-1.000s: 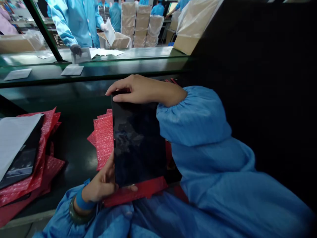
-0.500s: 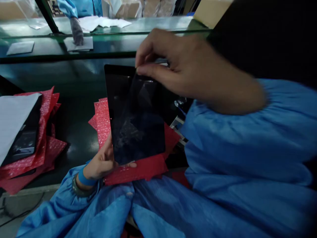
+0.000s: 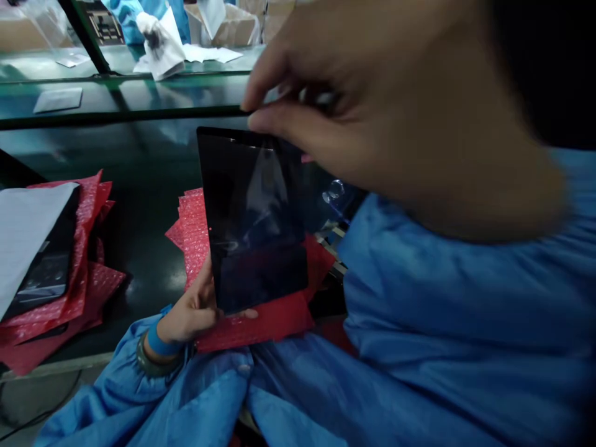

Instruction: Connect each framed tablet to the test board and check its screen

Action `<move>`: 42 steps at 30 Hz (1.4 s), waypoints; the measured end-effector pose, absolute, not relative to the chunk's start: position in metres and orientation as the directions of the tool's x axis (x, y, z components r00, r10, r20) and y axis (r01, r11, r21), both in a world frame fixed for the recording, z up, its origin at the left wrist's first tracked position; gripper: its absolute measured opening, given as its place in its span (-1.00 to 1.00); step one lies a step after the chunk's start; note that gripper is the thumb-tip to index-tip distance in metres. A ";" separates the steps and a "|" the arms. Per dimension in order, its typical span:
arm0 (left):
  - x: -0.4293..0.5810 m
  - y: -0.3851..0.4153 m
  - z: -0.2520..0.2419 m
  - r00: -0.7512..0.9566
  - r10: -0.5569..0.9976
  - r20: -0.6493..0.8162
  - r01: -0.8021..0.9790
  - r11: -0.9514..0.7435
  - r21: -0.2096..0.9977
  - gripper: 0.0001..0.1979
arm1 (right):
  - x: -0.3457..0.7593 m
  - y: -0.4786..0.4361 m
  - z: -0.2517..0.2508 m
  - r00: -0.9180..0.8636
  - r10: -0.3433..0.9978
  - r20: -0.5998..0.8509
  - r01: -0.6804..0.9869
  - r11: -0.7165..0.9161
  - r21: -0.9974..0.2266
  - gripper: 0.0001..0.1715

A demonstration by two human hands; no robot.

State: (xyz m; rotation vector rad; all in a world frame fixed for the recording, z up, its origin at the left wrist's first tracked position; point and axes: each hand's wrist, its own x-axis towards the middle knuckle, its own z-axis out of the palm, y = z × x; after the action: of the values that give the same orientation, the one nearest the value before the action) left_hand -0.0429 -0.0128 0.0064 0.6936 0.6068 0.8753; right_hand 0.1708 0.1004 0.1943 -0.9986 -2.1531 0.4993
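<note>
My left hand [image 3: 193, 313] grips the lower left corner of a dark, glossy tablet-like panel [image 3: 254, 248], which is tilted up over red bubble wrap [image 3: 274, 320]. Above the panel's top edge is my right hand [image 3: 344, 118], large and close to the camera, with thumb and forefinger pinched together. A thin transparent film [image 3: 316, 186] appears to hang from that pinch, over the upper right part of the panel; its edges are hard to make out.
Red bubble bags [image 3: 93, 267] lie at the left, with another dark device [image 3: 49, 270] and a white sheet [image 3: 28, 217] on top. Across the bench [image 3: 149, 155], a co-worker's gloved hand [image 3: 156, 37] holds white material. A flat pale packet [image 3: 58, 99] rests on the far ledge.
My right hand has risen and come closer to the camera, drawing the film upward. My left hand and the panel stay nearly still. The co-worker's hand has lifted white material.
</note>
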 end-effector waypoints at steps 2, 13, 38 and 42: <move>-0.044 -0.013 0.004 0.547 0.816 -0.186 -0.452 0.475 0.755 0.18 | 0.157 0.119 0.186 -0.515 0.725 0.458 0.635 0.681 -0.364 -0.76; -0.041 -0.016 -0.020 0.581 0.814 0.008 -0.538 0.377 0.754 0.02 | 0.141 0.161 0.157 -0.569 0.660 0.490 0.576 0.746 -0.335 -0.82; -0.039 -0.017 -0.012 0.572 0.812 -0.117 -0.486 0.449 0.750 0.13 | 0.144 0.189 0.124 -0.541 0.691 0.479 0.605 0.716 -0.348 -0.72; -0.038 -0.015 -0.008 0.557 0.819 -0.135 -0.495 0.458 0.738 0.12 | 0.171 0.203 0.106 -0.526 0.701 0.481 0.632 0.701 -0.331 -0.64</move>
State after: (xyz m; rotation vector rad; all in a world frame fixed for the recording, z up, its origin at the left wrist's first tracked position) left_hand -0.0376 -0.0153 -0.0085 0.7046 0.5222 0.8561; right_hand 0.1712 0.2033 0.1060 -1.0143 -2.3121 0.1526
